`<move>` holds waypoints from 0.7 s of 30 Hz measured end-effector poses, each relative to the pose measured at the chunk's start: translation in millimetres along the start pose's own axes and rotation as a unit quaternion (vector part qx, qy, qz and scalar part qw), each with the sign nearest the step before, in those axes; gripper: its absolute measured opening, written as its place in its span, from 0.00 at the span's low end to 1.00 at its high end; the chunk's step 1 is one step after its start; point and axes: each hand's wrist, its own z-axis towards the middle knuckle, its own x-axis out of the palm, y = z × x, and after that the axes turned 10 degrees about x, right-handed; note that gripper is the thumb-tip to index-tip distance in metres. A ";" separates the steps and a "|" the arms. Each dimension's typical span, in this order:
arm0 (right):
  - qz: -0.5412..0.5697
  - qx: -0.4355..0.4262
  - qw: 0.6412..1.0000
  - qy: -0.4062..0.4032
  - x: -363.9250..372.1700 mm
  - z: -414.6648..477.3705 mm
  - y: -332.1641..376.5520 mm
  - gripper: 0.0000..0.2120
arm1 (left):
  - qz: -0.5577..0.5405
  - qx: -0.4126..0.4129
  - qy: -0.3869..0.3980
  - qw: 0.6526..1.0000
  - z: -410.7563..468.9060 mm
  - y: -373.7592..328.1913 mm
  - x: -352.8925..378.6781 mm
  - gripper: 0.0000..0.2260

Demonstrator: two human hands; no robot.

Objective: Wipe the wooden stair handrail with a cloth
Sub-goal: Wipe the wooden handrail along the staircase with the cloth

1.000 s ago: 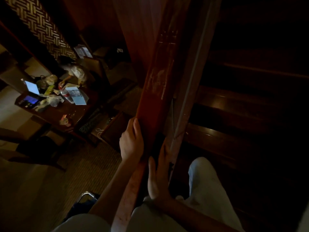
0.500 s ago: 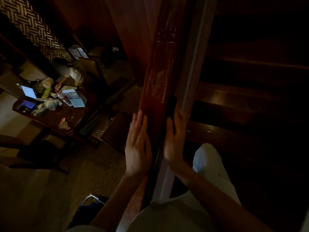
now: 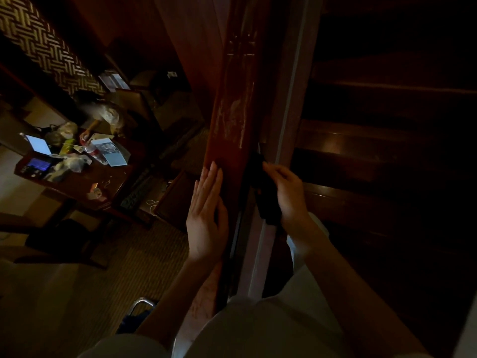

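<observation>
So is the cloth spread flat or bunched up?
Bunched up: the right hand grips the dark cloth as a wad against the handrail's right side. Too dark to see folds.

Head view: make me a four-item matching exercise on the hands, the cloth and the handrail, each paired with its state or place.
1. left hand
2. right hand
3. cloth
4. handrail

A. dark, bunched at the rail's right side
B. fingers straight, flat against the rail's left side
C. reddish wood with pale streaks
D. fingers curled round fabric

Pairs: 1-B, 2-D, 3-A, 4-C
</observation>
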 end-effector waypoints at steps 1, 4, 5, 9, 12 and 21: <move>-0.006 0.033 0.999 0.018 -3.8 -3.6 -6.0 0.07 | -0.001 0.001 -0.001 1.000 0.0 0.0 0.2 0.22; -0.020 0.110 0.990 0.082 -19.6 -19.2 -32.6 0.07 | -0.005 0.003 -0.009 1.000 0.3 -1.0 1.1 0.22; -0.037 0.123 0.987 0.099 -24.8 -24.3 -41.9 0.06 | -0.006 0.003 -0.010 1.000 0.2 -1.1 1.4 0.22; -0.081 0.089 0.988 0.100 -27.9 -24.9 -57.9 0.10 | -0.007 0.008 -0.012 1.000 -0.2 -0.2 1.3 0.22; -0.086 -0.016 0.994 0.066 -16.2 -9.4 -39.7 0.11 | -0.006 0.005 -0.014 1.000 0.7 -0.7 0.3 0.22; -0.040 -0.032 0.996 0.079 -7.0 -7.1 -38.6 0.14 | -0.010 0.015 -0.018 1.000 -1.0 5.0 2.3 0.22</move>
